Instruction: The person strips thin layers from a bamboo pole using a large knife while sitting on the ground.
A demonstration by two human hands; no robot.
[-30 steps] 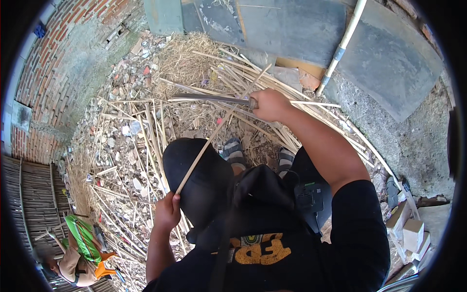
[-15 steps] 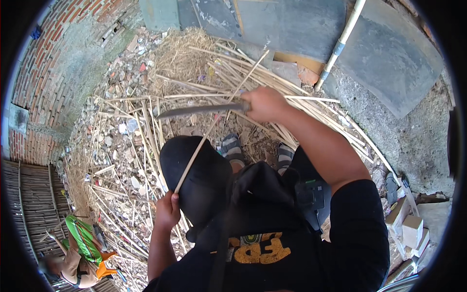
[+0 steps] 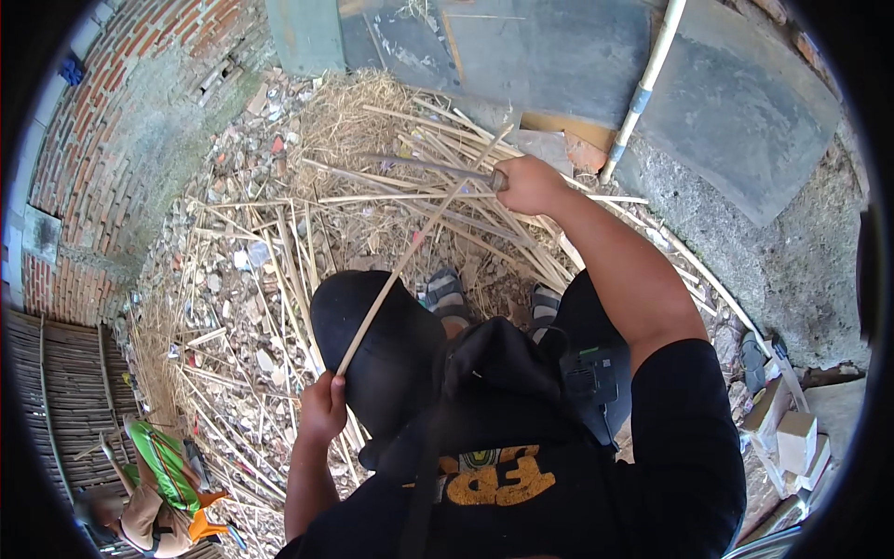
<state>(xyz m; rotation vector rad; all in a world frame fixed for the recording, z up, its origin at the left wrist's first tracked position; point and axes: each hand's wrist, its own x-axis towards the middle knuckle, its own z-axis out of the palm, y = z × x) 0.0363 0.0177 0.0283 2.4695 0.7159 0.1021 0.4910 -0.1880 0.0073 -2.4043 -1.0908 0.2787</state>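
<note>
My left hand (image 3: 323, 408) is closed around the lower end of a long, thin bamboo strip (image 3: 400, 265), beside my knee in dark trousers (image 3: 368, 326). The strip slants up and away to the right across that knee. My right hand (image 3: 533, 184) grips the handle of a machete (image 3: 419, 168), its blade pointing left and seen nearly edge-on. Near the handle, blade and strip cross close to the strip's far end; whether they touch I cannot tell.
Many bamboo strips (image 3: 289, 252) lie over rubble between my sandalled feet and the wall. Dry shavings (image 3: 354, 112) are heaped beyond. A pole (image 3: 643, 93) leans on grey sheets at the right. Another person (image 3: 154, 508) sits low at the left, near a woven bamboo wall (image 3: 65, 391).
My right hand has moved away and slightly right with the machete, toward the strip's far end. The blade has turned nearly edge-on. My left hand stays almost in place on the strip.
</note>
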